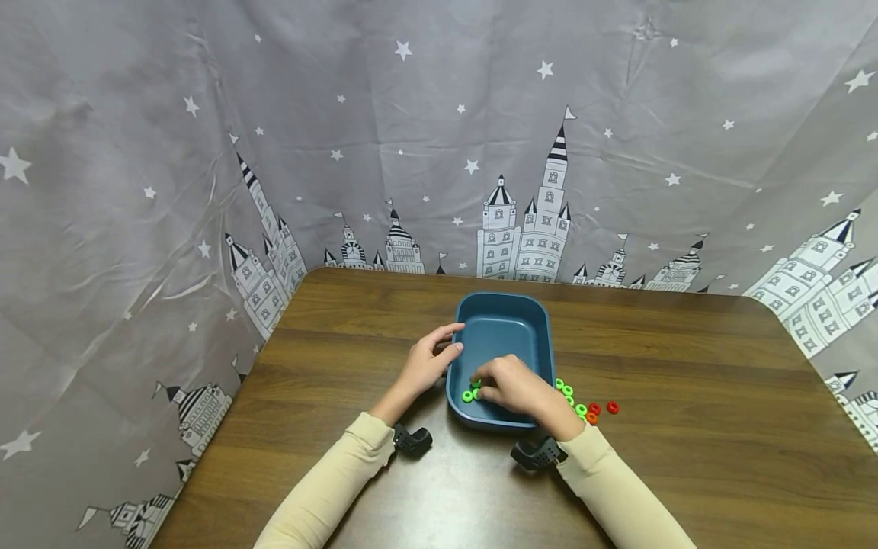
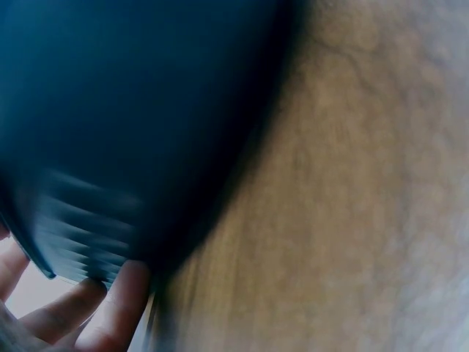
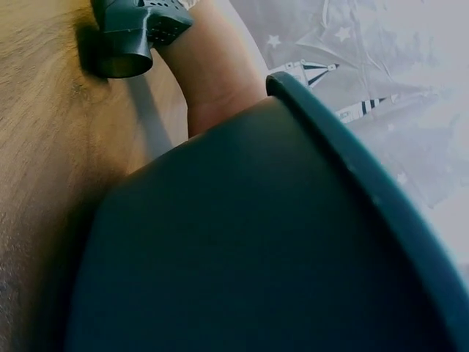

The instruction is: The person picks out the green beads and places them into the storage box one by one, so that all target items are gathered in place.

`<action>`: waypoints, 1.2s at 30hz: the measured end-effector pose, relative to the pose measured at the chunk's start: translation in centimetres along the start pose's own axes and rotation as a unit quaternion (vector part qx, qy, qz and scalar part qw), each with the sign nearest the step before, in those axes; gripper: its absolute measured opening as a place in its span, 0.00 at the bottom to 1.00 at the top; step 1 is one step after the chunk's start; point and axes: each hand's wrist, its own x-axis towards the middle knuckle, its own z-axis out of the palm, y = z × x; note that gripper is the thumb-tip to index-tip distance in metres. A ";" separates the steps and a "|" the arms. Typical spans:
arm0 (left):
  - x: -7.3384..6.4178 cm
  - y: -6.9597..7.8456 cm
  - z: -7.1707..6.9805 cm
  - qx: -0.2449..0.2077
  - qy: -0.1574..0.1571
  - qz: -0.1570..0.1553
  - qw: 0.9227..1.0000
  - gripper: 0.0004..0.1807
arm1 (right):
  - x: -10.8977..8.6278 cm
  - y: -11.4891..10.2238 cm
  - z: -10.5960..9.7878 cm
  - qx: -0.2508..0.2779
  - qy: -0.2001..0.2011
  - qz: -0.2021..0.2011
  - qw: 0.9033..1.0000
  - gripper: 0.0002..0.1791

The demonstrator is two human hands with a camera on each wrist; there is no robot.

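A: Where are we seeing the bin [image 1: 501, 333]?

B: It is standing on the wooden surface [image 1: 658, 351], in front of the person. We are looking down into it; it is blue and it has rounded corners.

A: And how is the left hand [image 1: 424, 364] lying?

B: It is touching the left side of the bin. In the left wrist view we are seeing its fingers [image 2: 124, 301] resting against the ridged outer wall, extended and rather relaxed.

A: What is the right hand [image 1: 513, 381] doing?

B: It is reaching inside the near part of the bin, well apart from the left hand. Its fingers are bending down to a few green rings [image 1: 467, 396]. We cannot tell if they are pinching one, because the hand is partly covering them. In the right wrist view, the bin is hiding this hand from us.

A: Are we finding other rings outside?

B: Yes. Just beside the right wall of the bin, more green rings are lying in a slanting line. Near its lower end, an orange ring [image 1: 592, 418] and a red ring [image 1: 594, 409] are lying close together. A second red ring [image 1: 613, 407] is lying a little farther to the right.

A: And what is hanging behind?

B: A grey curtain [image 1: 425, 152], which is showing white stars and castles.
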 end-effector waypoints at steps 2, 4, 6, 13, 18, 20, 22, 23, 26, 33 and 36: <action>0.0 0.0 0.0 0.003 -0.002 0.001 1.000 0.23 | -0.1 0.0 -0.2 0.002 0.007 0.000 1.000 0.10; 0.0 0.0 0.0 0.005 -0.002 0.000 1.000 0.23 | -0.1 0.0 -0.4 0.001 0.016 -0.001 1.000 0.11; 0.0 0.0 -0.1 0.005 -0.002 -0.001 1.000 0.23 | -0.2 0.2 -0.7 -0.003 0.028 -0.004 1.000 0.11; 0.1 -0.1 0.1 0.000 0.003 0.003 1.000 0.23 | -1.0 1.0 -2.5 -0.011 0.078 0.007 0.997 0.11; 0.1 0.1 0.2 0.002 0.009 -0.003 1.000 0.24 | -2.0 1.8 -4.0 0.003 0.104 0.036 0.994 0.12; -0.1 0.5 0.2 0.005 0.008 -0.005 1.000 0.23 | -2.4 2.2 -4.6 0.007 0.115 0.043 0.992 0.12; -0.5 1.4 0.1 0.006 0.003 -0.004 1.000 0.23 | -3.0 2.6 -5.1 0.013 0.131 0.051 0.990 0.12; -0.7 1.8 0.1 0.007 -0.001 -0.003 1.000 0.23 | -3.3 2.7 -5.3 0.015 0.140 0.056 0.988 0.12; -1.3 3.3 -0.1 0.008 -0.005 0.003 1.000 0.23 | -4.4 3.3 -5.8 0.023 0.165 0.073 0.983 0.12; -1.7 4.0 -0.2 0.000 -0.001 0.005 1.000 0.23 | -6.9 4.7 -6.5 0.012 0.192 0.097 0.976 0.11; -1.6 3.9 -0.2 0.000 0.000 0.007 1.000 0.23 | -7.7 5.3 -6.6 0.003 0.193 0.104 0.976 0.10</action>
